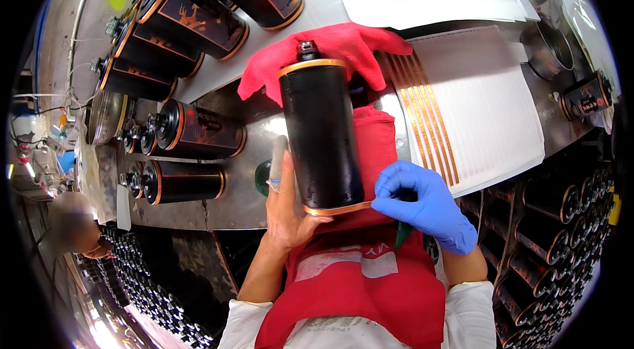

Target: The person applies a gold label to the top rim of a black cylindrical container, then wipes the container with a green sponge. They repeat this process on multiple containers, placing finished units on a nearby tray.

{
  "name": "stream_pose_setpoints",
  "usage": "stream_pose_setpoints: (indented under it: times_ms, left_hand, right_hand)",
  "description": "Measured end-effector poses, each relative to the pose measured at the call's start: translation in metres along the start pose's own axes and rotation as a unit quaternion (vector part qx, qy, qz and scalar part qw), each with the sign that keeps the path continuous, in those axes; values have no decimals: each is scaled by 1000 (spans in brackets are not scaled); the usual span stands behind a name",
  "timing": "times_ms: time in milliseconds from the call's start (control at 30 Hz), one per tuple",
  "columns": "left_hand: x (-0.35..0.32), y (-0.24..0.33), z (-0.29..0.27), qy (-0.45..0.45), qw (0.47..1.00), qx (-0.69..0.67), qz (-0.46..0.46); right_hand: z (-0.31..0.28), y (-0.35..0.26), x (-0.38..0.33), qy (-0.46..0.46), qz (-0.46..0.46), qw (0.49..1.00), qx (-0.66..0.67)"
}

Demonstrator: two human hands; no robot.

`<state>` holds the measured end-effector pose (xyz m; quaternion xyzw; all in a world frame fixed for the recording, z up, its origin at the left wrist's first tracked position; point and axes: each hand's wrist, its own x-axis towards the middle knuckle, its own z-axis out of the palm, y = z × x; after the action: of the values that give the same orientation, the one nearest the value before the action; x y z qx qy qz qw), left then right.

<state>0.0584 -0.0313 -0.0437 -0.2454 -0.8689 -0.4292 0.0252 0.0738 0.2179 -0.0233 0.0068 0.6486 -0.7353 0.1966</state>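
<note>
A black cylindrical bottle [319,131] lies in front of me, its narrow neck pointing away, with a gold band round its far end. My left hand [288,217] is bare, with a pale wrap on one finger. It grips the near left side of the bottle, fingers along the wall and thumb at the base rim. In a blue glove, my right hand [422,204] pinches the end of a gold strip [343,208] that runs along the near rim. A green pointed piece [402,235] shows below the glove; how it is held is hidden.
Red cloths [376,144] lie under and behind the bottle. Several gold strips [426,118] lie on a white sheet [489,104] at right. Decorated black bottles [198,128] crowd the left; a metal pot [547,52] stands far right. Racked bottles [548,243] fill the lower right. Another person [72,223] is at left.
</note>
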Motion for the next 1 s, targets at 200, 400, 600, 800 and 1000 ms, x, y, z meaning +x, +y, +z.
stream_pose_setpoints:
  times_ms: [200, 400, 600, 800, 1000]
  left_hand:
    - [24, 35, 7, 21, 989, 126, 71]
    - [30, 28, 4, -45, 973, 206, 91]
    - [9, 7, 13, 1, 1000, 26, 17]
    - [-3, -6, 7, -20, 998, -64, -18]
    - [23, 35, 8, 16, 990, 118, 75]
  right_hand:
    - [2, 2, 1, 33, 28, 999, -4]
    - [4, -5, 1, 31, 49, 997, 41]
    - [16, -7, 6, 39, 34, 998, -19]
    - [28, -13, 4, 35, 14, 996, -79]
    - [26, -10, 2, 53, 30, 996, -69]
